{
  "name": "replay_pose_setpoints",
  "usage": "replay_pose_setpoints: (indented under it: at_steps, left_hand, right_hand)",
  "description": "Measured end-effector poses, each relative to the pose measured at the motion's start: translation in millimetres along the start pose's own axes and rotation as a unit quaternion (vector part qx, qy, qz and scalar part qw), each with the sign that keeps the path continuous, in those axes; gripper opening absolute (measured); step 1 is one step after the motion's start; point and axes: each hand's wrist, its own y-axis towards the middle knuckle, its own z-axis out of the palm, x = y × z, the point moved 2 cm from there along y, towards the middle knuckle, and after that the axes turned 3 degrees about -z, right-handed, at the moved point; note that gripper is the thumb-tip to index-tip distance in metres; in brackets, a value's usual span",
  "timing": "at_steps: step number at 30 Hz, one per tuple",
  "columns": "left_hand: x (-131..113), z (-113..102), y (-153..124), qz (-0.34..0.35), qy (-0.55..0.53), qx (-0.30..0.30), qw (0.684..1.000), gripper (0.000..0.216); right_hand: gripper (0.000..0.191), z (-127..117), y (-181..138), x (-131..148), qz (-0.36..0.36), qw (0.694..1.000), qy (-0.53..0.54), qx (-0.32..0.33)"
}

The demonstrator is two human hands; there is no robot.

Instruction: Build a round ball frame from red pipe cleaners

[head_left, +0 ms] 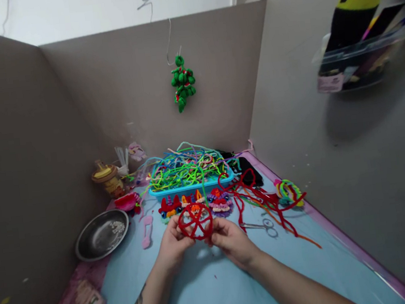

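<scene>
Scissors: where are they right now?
In the head view, the scissors lie on the blue mat, just right of the right hand, beside the tangled red strands.

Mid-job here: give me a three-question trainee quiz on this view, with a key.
1. True or false: the metal bowl lies left of the scissors in the picture.
2. What do the left hand and right hand hold between them? A) a pink clip; B) a red spoked ring; C) the scissors.
3. Fill in: the tangled strands are piled in a ____ tray.

Key: 1 true; 2 B; 3 blue.
</scene>
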Motion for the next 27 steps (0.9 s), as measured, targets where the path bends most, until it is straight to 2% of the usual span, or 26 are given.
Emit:
replay_pose_setpoints:
  at_steps: [7,11,18,22,27]
  left_hand:
    - [2.3,3.1,-0.5,0.0,0.006,0.006,1.0,0.044]
    - [2.8,6.9,-1.7,-0.002,-0.004,0.014,1.0,0.056]
    - [0.7,14.0,-4.3,-0.013,-0.019,0.028,0.999,0.061]
    - [2.8,17.8,-6.1,-0.02,-0.038,0.047,0.998,0.061]
    - [8.2,22.2,-6.6,-0.024,-0.043,0.042,0.998,0.061]
  right_hand:
    - [0.03,-2.4,1.7,-4.1,-0.012,0.999,-0.006,-0.044]
    - [0.028,-5.9,1.0,-6.7,-0.016,0.999,-0.001,-0.05]
    - [0.031,-8.1,0.8,-10.1,0.002,0.999,0.039,-0.034]
    - [0.027,-5.7,-0.6,-10.3,0.004,0.998,0.061,-0.019]
    - [0.023,-1.0,-1.7,-12.3,-0.008,0.997,0.076,-0.016]
